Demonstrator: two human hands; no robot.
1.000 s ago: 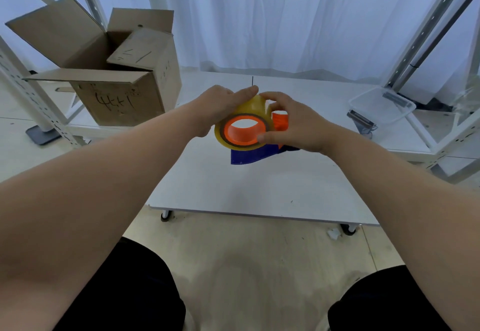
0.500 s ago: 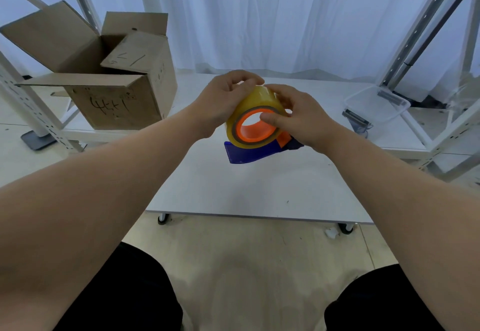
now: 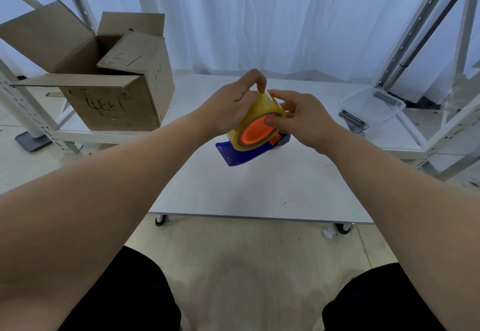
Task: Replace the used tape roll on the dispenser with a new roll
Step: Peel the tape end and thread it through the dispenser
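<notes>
Roll (image 3: 255,117) tilted flatter; left fingers (image 3: 261,85) pinch tape end, right fingers (image 3: 272,122) grip dispenser (image 3: 233,152), handle hidden.

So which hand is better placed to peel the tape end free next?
Probably the left hand: its fingers already pinch at the top edge of the tape roll. The right hand steadies the roll on the dispenser.

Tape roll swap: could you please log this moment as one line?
left hand: pinching tape end | right hand: steadying tape roll | dispenser: roll seated
</notes>
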